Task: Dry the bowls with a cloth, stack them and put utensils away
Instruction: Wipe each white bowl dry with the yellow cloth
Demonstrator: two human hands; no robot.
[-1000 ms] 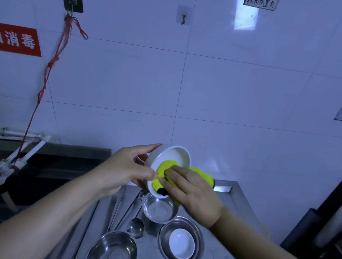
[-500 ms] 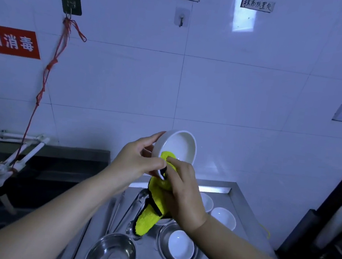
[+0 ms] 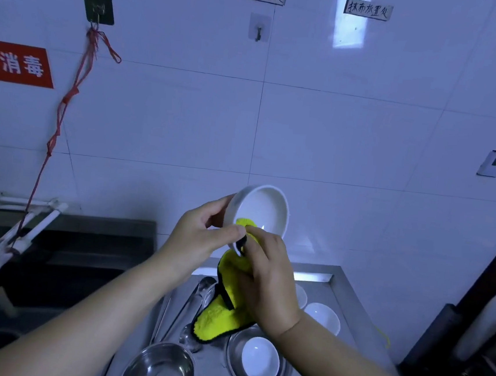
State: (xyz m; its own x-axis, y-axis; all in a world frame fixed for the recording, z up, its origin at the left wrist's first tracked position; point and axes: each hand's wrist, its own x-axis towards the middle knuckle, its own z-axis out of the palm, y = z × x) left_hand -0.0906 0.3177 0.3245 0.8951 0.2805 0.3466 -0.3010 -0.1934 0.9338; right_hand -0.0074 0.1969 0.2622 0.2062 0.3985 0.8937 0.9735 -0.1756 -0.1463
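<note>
Head cam, centre of the frame: we've got the white bowl tipped up in our left hand, thumb pinching its near rim and fingers behind it. Our right hand is curled round the yellow cloth, poking a corner into the bowl's lower edge while the rest hangs down. Lower middle, on the steel counter: a steel bowl, another white bowl in a steel dish, and long utensils.
</note>
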